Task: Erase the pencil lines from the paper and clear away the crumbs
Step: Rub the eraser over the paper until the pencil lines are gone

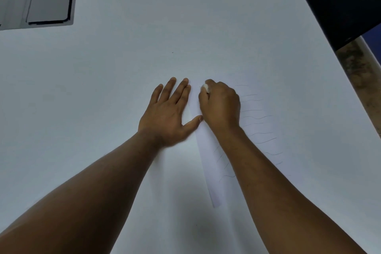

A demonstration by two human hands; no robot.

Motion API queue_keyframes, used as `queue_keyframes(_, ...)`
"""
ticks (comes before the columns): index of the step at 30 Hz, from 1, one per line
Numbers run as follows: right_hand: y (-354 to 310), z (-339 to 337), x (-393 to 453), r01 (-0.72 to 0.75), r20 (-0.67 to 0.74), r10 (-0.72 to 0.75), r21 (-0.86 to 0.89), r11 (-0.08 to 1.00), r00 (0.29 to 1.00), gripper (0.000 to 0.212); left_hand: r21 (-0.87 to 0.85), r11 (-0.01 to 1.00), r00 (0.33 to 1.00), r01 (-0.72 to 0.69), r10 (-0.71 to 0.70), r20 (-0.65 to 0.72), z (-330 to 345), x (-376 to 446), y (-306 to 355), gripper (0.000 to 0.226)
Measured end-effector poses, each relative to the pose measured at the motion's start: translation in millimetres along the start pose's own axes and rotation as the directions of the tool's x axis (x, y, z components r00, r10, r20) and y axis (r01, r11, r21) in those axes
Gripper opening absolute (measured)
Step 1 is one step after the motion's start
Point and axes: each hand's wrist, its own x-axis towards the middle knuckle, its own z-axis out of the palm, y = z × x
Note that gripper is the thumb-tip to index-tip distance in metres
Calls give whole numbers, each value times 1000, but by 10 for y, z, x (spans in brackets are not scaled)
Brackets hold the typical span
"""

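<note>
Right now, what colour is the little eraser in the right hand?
White. The eraser peeks out of the right hand, seen in the head view.

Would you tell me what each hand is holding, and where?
The right hand pinches a white eraser at its fingertips; the left hand holds nothing, lying flat at the paper edge.

Two bare forearms run in from the lower edge, both uncovered as far as they show: no sleeve, cuff, watch, band or glove on either. The left hand [167, 113] and the right hand [221, 105] wear no rings that can be seen. Fine hairs show along the left forearm's edge. Fingernails look short and plain.
</note>
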Motion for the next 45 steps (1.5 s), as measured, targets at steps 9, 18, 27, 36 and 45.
queue_keyframes(9,396,-119,45,-130,-47,140,168,977,989,28,11,1000,1000,4,-4,6,1,7,-8,89)
queue_keyframes(18,447,-61,20,-107,-57,144,418,902,988,26,-15,1000,1000,8,-8,25,-41,0,11,90)
queue_keyframes(27,487,-47,40,-118,-57,158,431,895,986,21,-65,998,1000,-19,19,1,-16,270,286,90)
queue_keyframes(36,304,-46,11,32,-26,-30,109,993,999,27,2,1000,999,-28,28,27,41,300,284,94)
queue_keyframes(45,756,-211,158,-169,-107,183,122,978,977,19,-15,1000,1000,-5,5,9,38,286,312,92)
